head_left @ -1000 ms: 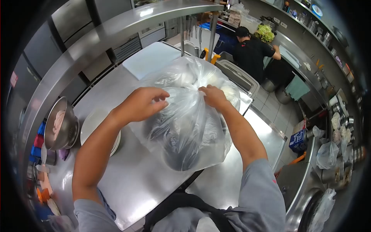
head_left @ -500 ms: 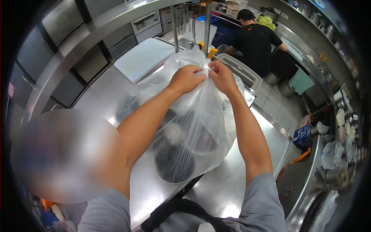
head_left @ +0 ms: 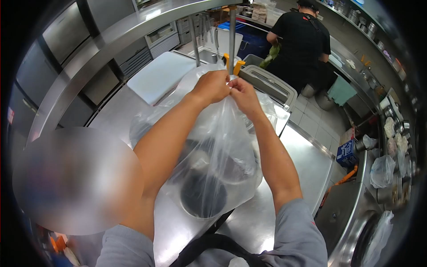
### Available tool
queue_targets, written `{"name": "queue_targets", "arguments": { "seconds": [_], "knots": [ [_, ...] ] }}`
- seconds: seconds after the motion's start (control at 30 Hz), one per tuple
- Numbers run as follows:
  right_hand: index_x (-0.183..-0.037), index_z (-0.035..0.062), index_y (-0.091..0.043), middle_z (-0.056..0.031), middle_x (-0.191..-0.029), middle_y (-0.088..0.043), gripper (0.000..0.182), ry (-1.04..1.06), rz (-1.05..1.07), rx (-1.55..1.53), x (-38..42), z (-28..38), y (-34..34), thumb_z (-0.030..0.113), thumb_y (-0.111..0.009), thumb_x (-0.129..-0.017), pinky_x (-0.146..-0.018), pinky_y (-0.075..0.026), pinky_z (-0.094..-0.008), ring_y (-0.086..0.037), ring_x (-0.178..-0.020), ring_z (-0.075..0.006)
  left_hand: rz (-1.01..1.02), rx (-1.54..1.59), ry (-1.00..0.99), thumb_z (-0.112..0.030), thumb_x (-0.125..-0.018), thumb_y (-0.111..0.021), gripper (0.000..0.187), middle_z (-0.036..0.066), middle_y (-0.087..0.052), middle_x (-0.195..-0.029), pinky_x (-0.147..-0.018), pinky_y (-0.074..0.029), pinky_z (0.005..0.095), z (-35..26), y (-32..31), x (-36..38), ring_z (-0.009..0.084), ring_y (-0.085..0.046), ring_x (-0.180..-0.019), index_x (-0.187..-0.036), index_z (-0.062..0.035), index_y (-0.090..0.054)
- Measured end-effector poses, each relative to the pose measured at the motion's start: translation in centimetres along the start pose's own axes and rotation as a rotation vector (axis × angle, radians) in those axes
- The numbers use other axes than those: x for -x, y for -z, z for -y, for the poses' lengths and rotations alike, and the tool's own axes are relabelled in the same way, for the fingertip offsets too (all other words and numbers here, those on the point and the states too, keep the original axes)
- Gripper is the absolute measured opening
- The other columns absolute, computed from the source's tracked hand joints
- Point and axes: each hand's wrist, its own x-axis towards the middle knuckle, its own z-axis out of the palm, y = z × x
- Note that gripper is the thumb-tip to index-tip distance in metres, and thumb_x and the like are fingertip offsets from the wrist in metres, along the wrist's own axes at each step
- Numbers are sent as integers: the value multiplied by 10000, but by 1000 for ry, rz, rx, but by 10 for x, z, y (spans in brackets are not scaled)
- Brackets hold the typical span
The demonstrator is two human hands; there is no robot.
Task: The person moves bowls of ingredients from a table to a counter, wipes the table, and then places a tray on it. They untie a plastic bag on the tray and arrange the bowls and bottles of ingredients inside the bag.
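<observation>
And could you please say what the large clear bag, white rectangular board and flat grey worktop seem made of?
Large clear bag: thin glossy plastic, judging by its see-through creases. White rectangular board: probably smooth plastic, from its even face. Flat grey worktop: likely satin stainless steel, given blurred reflections.

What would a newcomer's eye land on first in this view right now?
First, the large clear plastic bag in the middle of the steel table, held at its gathered top by the left hand and right hand, with a dark round shape showing through near its lower edge. Next, the co-worker in black at the upper right, and the white board beyond the bag to the left.
</observation>
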Motion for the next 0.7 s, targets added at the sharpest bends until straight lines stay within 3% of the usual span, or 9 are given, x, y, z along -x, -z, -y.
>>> {"name": "queue_targets", "arguments": {
  "seconds": [0.27,0.37,0.43,0.47,0.53,0.7],
  "knots": [
    [-912,20,-594,-5,-765,-578,129,-75,-3,86,12,-10,-4,92,-573,-807,-661,-422,-225,-516,-722,-74,-80,171,201,-106,-691,-661,226,122,-637,-775,-700,-477,364,19,-18,5,280,-633,-766,-892,-62,-566],
    [-940,35,-608,-61,-764,-616,153,-58,-21,216,12,-12,-3,119,-581,-815,-667,-455,-285,-583,-730,-135,-119,186,209,-85,-698,-639,215,129,-639,-772,-694,-479,373,21,-20,8,292,-634,-765,-893,-60,-553],
    [-945,46,-614,-120,-810,-650,174,72,74,516,13,2,-3,158,-604,-813,-685,-486,-363,-642,-762,-250,-122,172,209,-76,-702,-627,208,134,-639,-772,-691,-479,380,17,-15,10,300,-634,-765,-894,-59,-549],
    [-945,46,-614,-120,-810,-650,174,75,80,512,11,8,-7,158,-604,-813,-685,-486,-363,-642,-762,-250,-98,162,183,-73,-705,-620,201,144,-640,-779,-690,-479,387,13,-14,13,312,-632,-774,-892,-60,-545],
    [-918,62,-616,-132,-849,-659,191,131,118,976,10,20,-13,204,-628,-790,-689,-496,-425,-637,-783,-329,-74,152,158,-70,-709,-614,195,154,-640,-786,-689,-478,395,14,-15,14,324,-631,-783,-889,-62,-541],
    [-876,85,-612,-111,-827,-656,169,266,3,1011,12,17,-22,223,-613,-779,-648,-494,-430,-629,-746,-330,-51,174,146,-68,-715,-602,167,172,-638,-799,-691,-472,410,18,-12,12,351,-622,-801,-868,-59,-534]
  ]
}}
